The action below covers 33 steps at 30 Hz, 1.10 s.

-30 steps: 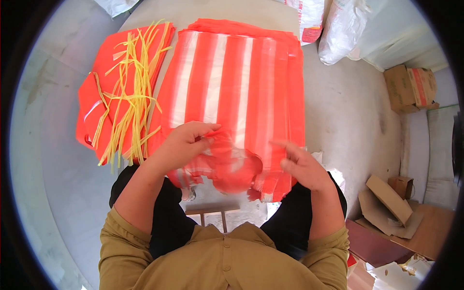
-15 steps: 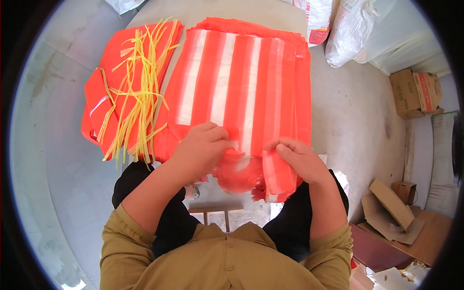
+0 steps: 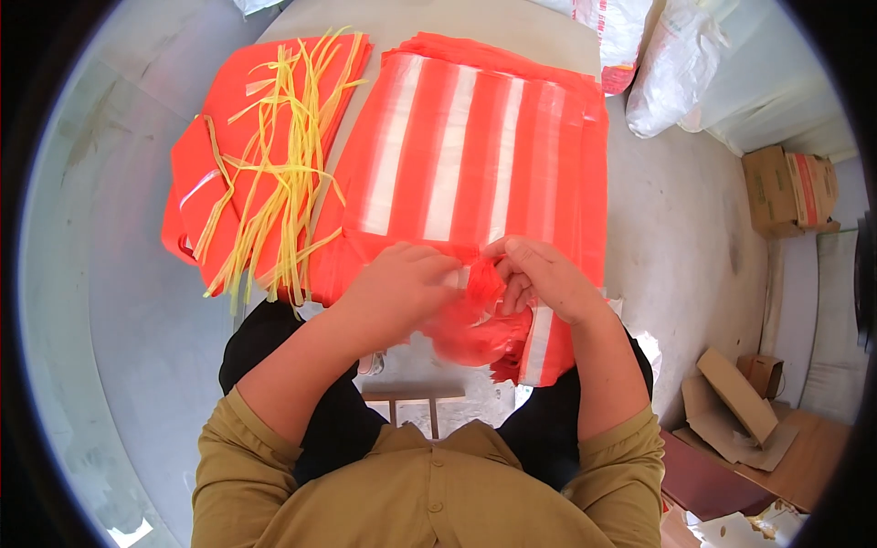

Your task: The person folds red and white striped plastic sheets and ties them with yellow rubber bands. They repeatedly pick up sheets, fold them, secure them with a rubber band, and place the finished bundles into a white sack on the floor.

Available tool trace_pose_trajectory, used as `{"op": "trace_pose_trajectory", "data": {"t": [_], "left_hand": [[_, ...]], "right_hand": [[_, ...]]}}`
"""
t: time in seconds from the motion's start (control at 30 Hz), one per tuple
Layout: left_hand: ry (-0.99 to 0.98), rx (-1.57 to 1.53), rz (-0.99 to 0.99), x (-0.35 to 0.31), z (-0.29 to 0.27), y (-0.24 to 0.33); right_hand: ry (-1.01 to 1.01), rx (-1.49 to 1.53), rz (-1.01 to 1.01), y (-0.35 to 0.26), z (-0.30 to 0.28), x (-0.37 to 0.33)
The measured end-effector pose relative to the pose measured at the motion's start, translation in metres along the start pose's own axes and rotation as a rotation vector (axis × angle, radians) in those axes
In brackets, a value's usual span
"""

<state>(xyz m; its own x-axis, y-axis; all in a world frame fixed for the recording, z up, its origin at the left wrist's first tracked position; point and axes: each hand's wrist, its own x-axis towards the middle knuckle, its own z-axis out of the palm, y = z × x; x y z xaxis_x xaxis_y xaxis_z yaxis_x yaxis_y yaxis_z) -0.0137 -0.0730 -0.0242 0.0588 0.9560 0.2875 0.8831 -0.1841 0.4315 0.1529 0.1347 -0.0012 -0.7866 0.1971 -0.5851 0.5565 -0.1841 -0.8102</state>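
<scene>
Atop the pale grey tabletop (image 3: 512,20) lies a broad, flat stack of red-and-white striped plastic bags (image 3: 446,164), its near edge crumpled. At that edge the left hand (image 3: 406,285) pinches a bunched red plastic fold (image 3: 484,287); the right hand (image 3: 546,279), fingers curled, meets it from the other side — whether it grips, I cannot tell. Left of the stack, loose yellow plastic strips (image 3: 285,176) drape over a folded plain red pile (image 3: 217,102). Beyond its far right corner are two white plastic sacks (image 3: 674,68), contents hidden; well right — a brown cardboard box (image 3: 775,190) and, nearer, an opened cardboard carton (image 3: 738,393).
</scene>
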Motion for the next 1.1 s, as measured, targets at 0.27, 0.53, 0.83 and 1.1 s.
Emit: {"op": "trace_pose_trajectory", "data": {"t": [0.27,0.53,0.83,1.1], "left_hand": [[-0.02,-0.065,-0.039,-0.002,0.002,0.002],[-0.171,-0.17,-0.318,0.0,-0.007,0.011],[0.064,-0.018,-0.174,0.004,-0.008,0.02],[0.097,-0.039,-0.099,0.004,0.004,0.006]], "right_hand": [[0.043,-0.201,-0.091,0.001,0.008,0.01],[0.323,-0.655,-0.28,-0.006,0.033,0.01],[0.468,-0.91,-0.737,0.009,0.035,0.02],[0.378,-0.935,-0.718,0.007,0.034,0.02]]}}
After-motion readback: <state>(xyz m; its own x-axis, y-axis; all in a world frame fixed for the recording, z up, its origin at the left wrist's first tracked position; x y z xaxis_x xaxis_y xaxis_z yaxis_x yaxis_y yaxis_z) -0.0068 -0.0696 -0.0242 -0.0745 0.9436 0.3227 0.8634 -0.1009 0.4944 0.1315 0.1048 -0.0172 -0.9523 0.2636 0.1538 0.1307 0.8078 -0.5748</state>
